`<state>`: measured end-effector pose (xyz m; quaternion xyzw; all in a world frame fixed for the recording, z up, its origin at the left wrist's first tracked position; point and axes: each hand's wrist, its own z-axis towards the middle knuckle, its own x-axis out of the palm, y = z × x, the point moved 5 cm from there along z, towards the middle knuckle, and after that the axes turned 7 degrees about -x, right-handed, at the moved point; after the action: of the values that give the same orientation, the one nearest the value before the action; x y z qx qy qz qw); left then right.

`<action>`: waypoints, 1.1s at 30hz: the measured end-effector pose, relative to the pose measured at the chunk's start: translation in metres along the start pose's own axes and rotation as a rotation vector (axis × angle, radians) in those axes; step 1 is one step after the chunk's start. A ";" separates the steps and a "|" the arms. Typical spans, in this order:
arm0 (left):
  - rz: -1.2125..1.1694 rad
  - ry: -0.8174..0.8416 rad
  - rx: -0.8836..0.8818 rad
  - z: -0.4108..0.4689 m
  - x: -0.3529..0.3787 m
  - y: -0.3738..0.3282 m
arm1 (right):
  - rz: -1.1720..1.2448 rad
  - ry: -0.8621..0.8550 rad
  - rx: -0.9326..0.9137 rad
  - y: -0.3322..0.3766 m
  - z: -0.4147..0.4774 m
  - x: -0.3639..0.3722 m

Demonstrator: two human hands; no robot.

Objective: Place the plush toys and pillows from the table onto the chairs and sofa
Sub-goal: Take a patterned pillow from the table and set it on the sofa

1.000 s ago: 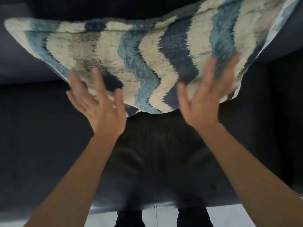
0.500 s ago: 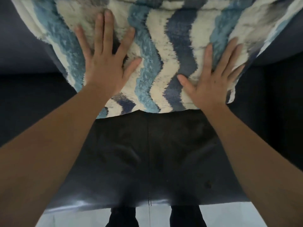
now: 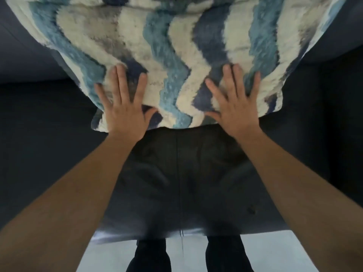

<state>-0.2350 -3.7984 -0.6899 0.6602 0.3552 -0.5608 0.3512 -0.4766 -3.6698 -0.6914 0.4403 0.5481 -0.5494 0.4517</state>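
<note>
Left hand (image 3: 125,108) lower, flat on pillow (image 3: 176,46)

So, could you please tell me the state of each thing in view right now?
Pillow: resting on the sofa, near edge under both hands.
Left hand: open, fingers straight, flat on the pillow.
Right hand: open, fingers straight, flat on the pillow.
Sofa: bears the pillow.

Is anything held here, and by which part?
Nothing is gripped: left hand and right hand lie flat, fingers straight, on the pillow near its lower edge.
</note>
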 end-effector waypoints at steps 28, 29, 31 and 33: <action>-0.974 0.220 -0.309 -0.199 -0.346 0.013 | 1.049 0.127 0.577 0.019 -0.116 -0.368; -0.977 0.219 -0.313 -0.206 -0.372 0.017 | 1.052 0.103 0.575 0.017 -0.118 -0.394; -0.973 0.208 -0.307 -0.221 -0.420 0.024 | 1.046 0.039 0.569 0.011 -0.122 -0.445; -1.009 0.153 -0.274 -0.239 -0.467 0.033 | 1.053 -0.059 0.584 0.005 -0.131 -0.494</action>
<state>-0.1442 -3.6440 -0.1961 0.3943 0.7235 -0.5588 0.0938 -0.3728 -3.5316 -0.2107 0.7430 0.0700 -0.3915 0.5383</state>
